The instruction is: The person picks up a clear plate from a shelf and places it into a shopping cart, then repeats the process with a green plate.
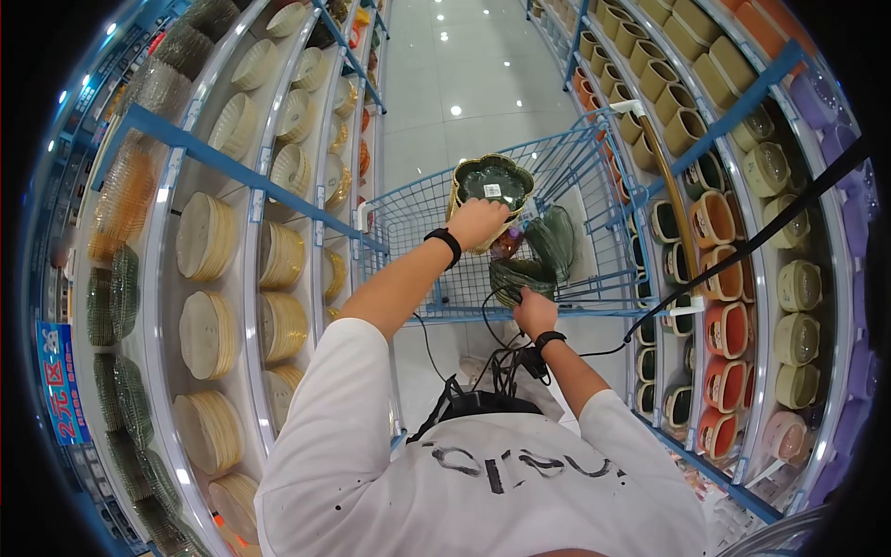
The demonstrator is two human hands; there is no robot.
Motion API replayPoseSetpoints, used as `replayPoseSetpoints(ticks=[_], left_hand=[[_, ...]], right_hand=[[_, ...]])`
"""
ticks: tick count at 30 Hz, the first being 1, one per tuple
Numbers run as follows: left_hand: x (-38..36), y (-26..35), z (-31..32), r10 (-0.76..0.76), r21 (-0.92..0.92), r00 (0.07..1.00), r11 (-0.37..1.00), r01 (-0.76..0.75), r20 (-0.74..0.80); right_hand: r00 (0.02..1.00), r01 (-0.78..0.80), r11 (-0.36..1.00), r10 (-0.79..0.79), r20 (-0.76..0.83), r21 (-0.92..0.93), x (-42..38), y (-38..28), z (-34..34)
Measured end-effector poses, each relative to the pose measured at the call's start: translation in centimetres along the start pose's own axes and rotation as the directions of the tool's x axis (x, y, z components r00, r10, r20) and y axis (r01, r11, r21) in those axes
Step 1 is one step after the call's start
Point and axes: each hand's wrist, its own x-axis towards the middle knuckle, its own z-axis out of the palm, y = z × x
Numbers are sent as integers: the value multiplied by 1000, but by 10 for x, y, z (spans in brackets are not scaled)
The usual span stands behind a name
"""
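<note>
Head view, looking down over my white shirt at a blue wire shopping cart standing in a store aisle. My left hand is stretched forward over the cart and is closed around the near rim of a dark green bowl, which sits nested in a tan bowl; the stack is tilted with its opening facing me, and a small white label shows inside it. A black band circles that wrist. My right hand sits lower and nearer to my body, at the cart's near edge, with its fingers clamped on the rim of a second dark green bowl directly beyond the knuckles. A third green bowl stands on edge just beyond and to the right of that hand, inside the cart. A black band is on this wrist too, and black cables hang below it toward my chest. To the left of my left arm, shelves hold rows of tan plates stacked on edge. To the right of my right hand, shelves carry rows of orange, tan and green cups. Beyond the cart, the white tiled floor runs away between the shelves.
</note>
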Motion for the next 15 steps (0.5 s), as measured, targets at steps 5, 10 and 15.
replayPoseSetpoints(ticks=[5, 10, 15], left_hand=[[3, -1, 9, 82, 132, 995, 987, -88, 55], [3, -8, -3, -7, -19, 994, 1000, 5, -111], [-25, -6, -89, -138, -233, 927, 971, 57, -350]], right_hand=[[1000, -14, 1000, 14, 28, -5, 1, 0, 1], [999, -26, 1000, 26, 46, 3, 1, -1, -1], [996, -43, 999, 44, 74, -11, 3, -5, -5]])
